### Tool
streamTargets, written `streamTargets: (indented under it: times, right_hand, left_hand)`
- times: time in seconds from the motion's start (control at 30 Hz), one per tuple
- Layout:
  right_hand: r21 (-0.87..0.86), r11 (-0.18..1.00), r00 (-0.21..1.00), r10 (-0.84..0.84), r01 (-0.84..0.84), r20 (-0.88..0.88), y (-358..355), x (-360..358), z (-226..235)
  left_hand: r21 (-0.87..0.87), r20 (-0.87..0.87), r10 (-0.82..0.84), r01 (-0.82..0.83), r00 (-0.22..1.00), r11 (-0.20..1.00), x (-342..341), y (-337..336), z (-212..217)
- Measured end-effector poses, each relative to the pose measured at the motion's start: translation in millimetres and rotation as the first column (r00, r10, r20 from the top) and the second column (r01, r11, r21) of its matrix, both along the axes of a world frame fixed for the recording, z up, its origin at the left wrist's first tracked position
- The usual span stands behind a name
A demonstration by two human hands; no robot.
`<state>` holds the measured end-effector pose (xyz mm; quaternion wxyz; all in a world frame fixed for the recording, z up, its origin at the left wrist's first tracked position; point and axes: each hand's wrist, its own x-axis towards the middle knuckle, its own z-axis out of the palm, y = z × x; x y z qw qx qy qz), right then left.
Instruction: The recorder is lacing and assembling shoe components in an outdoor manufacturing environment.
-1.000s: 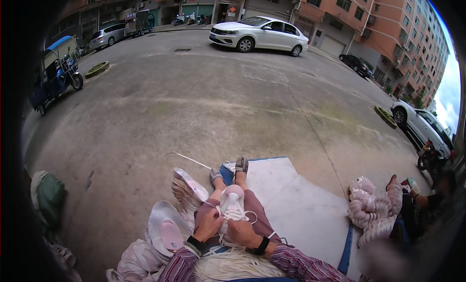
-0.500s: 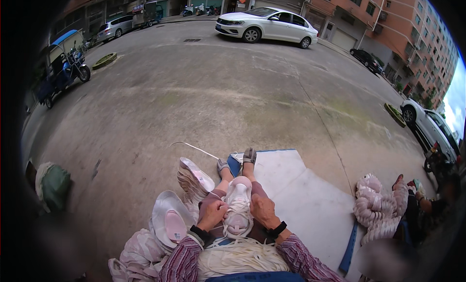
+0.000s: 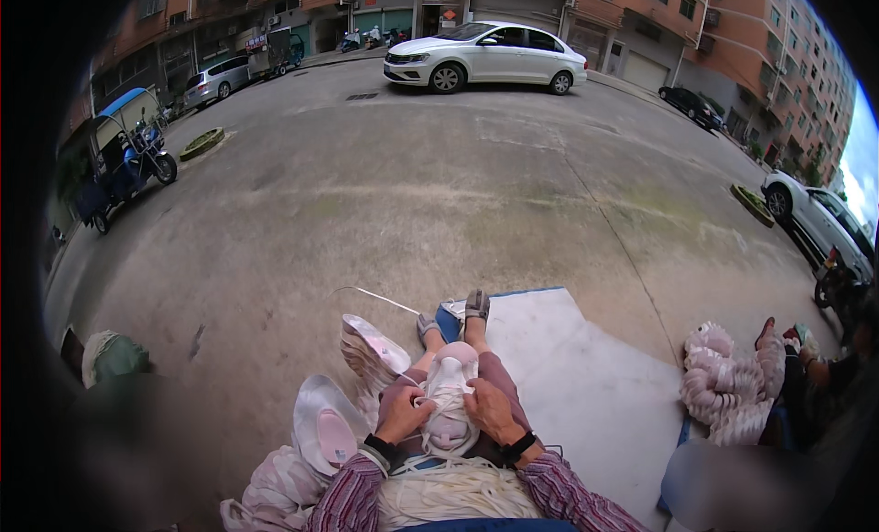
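A white and pale pink shoe upper (image 3: 450,429) lies on my lap, its tongue pointing away from me and a white shoelace (image 3: 445,406) criss-crossing its front. On its left side, my left hand (image 3: 403,415) is closed with the fingertips pinched at the lace. My right hand (image 3: 493,411) bends in from the other side, thumb and forefinger pinching lace by the eyelets. The fingers partly hide the exact lace strands. A thick heap of loose cream laces (image 3: 462,497) lies on my lap, nearest my body.
Nested shoe uppers (image 3: 374,347), another upper (image 3: 320,422) and a pale pile (image 3: 279,486) lie left. A white board (image 3: 577,385) lies right, beyond it more uppers (image 3: 723,376) beside another person. A white car (image 3: 485,58) stands across the pavement; a blue three-wheeler (image 3: 128,166) stands far left.
My right hand has moved inward from the shoe's right edge onto the lacing, and my left hand has shifted slightly. The white car appears further left; the whole view has shifted a little.
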<state>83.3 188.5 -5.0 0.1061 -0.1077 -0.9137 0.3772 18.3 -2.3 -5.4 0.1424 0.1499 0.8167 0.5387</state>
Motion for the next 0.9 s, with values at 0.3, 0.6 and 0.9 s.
streamTargets:
  times: [0.3, 0.6, 0.9]
  right_hand:
    - [-0.002, 0.999, 0.998, -0.052, 0.052, 0.04, 5.3, 8.0, -19.0]
    - [-0.163, 0.986, 0.963, 0.087, -0.046, 0.253, 12.6, 2.6, -32.7]
    - [-0.311, 0.941, 0.976, -0.071, 0.134, 0.206, 20.7, 3.4, -42.3]
  left_hand:
    - [-0.284, -0.132, -0.265, 0.22, 0.955, 0.933, 38.0, -0.7, 11.0]
    - [-0.39, -0.081, -0.502, 0.436, 0.861, 0.811, 64.2, 22.2, 18.8]
    - [-0.397, -0.238, -0.441, 0.328, 0.865, 0.857, 79.5, 17.6, -7.8]
